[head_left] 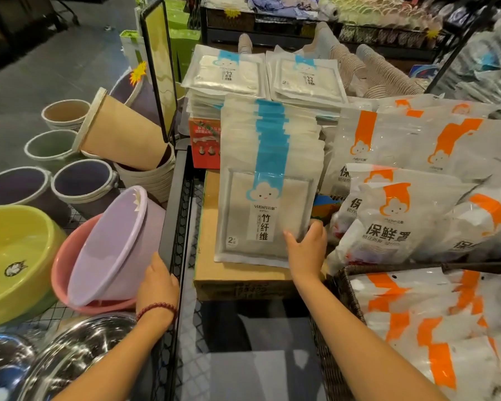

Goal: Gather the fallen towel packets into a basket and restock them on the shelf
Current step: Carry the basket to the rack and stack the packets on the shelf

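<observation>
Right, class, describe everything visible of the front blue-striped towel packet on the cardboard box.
The front towel packet is a flat, translucent white plastic pouch with a folded pale towel showing inside. A blue stripe runs down from its top to a smiling cloud face, above a white label with dark characters. A "2" sits at lower left. It fronts an overlapping row of matching packets, its lower part resting on a cardboard box. The right hand grips its lower right edge, thumb on the front.
</observation>
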Tool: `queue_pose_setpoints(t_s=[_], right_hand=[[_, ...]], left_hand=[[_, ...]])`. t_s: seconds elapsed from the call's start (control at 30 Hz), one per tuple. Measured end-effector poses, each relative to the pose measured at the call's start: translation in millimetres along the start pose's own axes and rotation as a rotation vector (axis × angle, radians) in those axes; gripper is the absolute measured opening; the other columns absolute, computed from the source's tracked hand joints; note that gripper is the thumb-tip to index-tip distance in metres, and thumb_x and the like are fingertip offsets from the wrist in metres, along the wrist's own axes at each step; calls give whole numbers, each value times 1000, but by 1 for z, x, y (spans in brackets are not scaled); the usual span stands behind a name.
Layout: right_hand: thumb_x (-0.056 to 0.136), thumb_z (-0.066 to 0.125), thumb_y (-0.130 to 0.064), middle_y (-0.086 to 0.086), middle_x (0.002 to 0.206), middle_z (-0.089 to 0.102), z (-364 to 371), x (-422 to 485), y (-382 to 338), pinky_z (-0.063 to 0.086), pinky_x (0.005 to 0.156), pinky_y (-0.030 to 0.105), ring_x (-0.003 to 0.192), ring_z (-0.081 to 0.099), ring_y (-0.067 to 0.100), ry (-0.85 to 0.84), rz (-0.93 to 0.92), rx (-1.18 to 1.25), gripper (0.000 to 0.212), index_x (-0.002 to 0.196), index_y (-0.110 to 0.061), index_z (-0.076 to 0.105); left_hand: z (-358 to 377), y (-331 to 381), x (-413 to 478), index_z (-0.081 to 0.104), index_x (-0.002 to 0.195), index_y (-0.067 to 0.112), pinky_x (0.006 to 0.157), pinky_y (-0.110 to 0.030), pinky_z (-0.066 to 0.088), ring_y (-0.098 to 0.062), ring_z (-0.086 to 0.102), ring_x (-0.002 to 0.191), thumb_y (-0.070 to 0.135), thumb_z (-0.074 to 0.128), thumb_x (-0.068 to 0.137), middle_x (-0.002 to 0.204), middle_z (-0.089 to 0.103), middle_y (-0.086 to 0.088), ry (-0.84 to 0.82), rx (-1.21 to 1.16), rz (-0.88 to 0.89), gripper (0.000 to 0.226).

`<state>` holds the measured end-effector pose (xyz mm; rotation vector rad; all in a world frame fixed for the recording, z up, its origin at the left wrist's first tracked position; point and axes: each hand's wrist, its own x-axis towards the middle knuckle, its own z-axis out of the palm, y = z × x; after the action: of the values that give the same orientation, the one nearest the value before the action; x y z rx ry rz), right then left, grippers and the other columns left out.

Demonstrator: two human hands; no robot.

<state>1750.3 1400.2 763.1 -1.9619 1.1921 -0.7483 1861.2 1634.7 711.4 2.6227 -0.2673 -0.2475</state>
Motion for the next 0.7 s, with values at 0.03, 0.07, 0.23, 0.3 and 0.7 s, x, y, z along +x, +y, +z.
queue_pose_setpoints(t_s=[0.03, 0.07, 0.23, 0.3, 0.7], right_hand=[[80, 71, -22, 11, 115, 49, -1, -5, 0, 44, 89, 34, 107, 48, 26, 39, 16, -17, 45, 113, -5, 46], [80, 71, -22, 11, 121, 47, -2, -12, 1, 41, 92, 32, 112, 45, 24, 93, 6, -32, 50, 120, -6, 45], [87, 61, -17, 3, 106, 59, 0, -49, 10, 49, 83, 36, 100, 53, 19, -151, -464, -260, 24, 110, -11, 58], [92, 54, -26, 0, 114, 57, 5, -48, 16, 46, 90, 35, 110, 51, 17, -384, -449, -384, 29, 118, -14, 56], [87, 52, -19, 4, 138, 42, 24, -21, 9, 39, 102, 33, 129, 39, 22, -439, -293, -506, 51, 137, -15, 41]], left_hand=[[0, -1, 0, 37, 126, 1, 69, -44, 50, -41, 60, 87, 7, 52, 89, 104, 57, -24, 5, 2, 3, 40], [1, -2, -1, 37, 126, 1, 68, -43, 50, -41, 60, 87, 7, 53, 89, 104, 57, -24, 12, 0, 1, 41], [4, -2, 1, 37, 126, 1, 66, -42, 50, -40, 60, 84, 7, 53, 89, 102, 59, -24, 27, 2, 14, 41], [4, -2, 0, 37, 126, 1, 67, -42, 51, -40, 61, 85, 8, 53, 89, 103, 59, -23, 21, 5, 6, 41], [5, -3, 3, 37, 123, 3, 65, -42, 53, -37, 61, 82, 11, 52, 90, 100, 58, -20, 22, 23, -1, 37]])
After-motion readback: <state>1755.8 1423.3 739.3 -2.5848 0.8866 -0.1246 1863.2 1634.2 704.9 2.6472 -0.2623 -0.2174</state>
